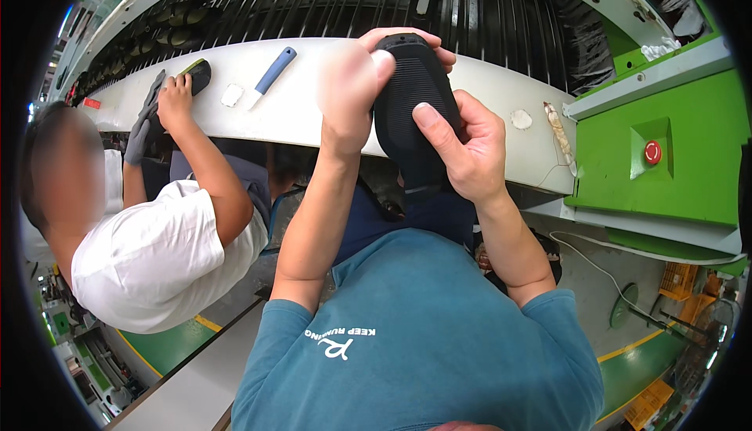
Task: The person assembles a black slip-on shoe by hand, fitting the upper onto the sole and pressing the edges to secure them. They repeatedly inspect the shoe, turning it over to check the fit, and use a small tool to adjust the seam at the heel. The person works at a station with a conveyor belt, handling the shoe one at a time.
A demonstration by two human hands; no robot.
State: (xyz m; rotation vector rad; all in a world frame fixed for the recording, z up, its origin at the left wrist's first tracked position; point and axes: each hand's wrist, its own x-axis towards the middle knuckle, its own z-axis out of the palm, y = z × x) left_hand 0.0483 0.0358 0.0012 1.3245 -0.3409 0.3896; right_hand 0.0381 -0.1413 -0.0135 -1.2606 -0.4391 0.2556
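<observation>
A black shoe (pixel 409 90) is held up in front of me over the white bench, its finely ribbed sole turned toward me. My left hand (pixel 352 90) wraps round its left side and far end, with the thumb along the edge; part of that hand is blurred. From the right, my right hand (pixel 472 145) grips the shoe's side, its thumb pressed flat on the sole. Fingers of both hands are partly hidden behind the shoe.
On the white bench (pixel 313 118) lie a blue-handled tool (pixel 274 72), a white pad (pixel 232 95), a round white piece (pixel 521 119) and a wrapped, corded tool (pixel 558 129). Metal rods (pixel 501 24) run behind. A co-worker (pixel 149 251) handles a dark shoe (pixel 197 76) at left. A green machine (pixel 681 188) stands right.
</observation>
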